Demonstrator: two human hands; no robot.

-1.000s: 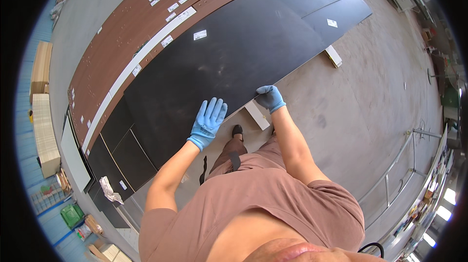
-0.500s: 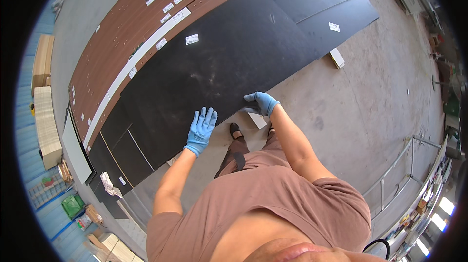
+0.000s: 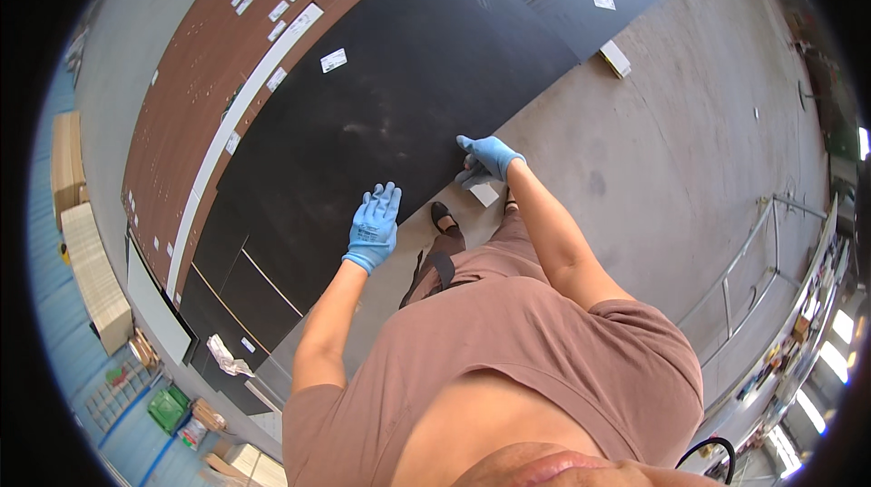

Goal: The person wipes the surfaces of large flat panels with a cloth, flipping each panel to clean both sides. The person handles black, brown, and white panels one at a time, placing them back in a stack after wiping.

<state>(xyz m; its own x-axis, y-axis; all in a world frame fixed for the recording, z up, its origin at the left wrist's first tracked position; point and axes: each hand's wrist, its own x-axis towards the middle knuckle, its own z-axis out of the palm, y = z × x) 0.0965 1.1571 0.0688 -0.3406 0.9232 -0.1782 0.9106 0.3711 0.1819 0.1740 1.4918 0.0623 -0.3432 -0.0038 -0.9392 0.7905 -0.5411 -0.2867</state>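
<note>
A large flat black panel [image 3: 422, 61] lies in front of me, its near edge running diagonally past both hands. My left hand [image 3: 372, 226], in a blue glove, rests flat on its top close to that edge, fingers stretched out and holding nothing. Farther right, my right hand [image 3: 490, 159], also gloved in blue, grips the same edge. Its thumb lies over the top face while the fingers curl below the edge, partly hidden. A white label [image 3: 333, 61] is stuck on the panel, and pale scuffs mark its surface.
Brown drilled panels [image 3: 204, 79] lie beyond the black one, with a white strip [image 3: 238, 111] between. Crumpled white wrapping [image 3: 227, 355] sits at the left end. A pale block [image 3: 615, 59] shows under the far right edge. A metal rail frame [image 3: 726, 292] stands right.
The whole view has shifted, with the panels appearing higher and turned slightly. My right hand's curled fingers show more below the edge. The left hand stays flat on the panel.
</note>
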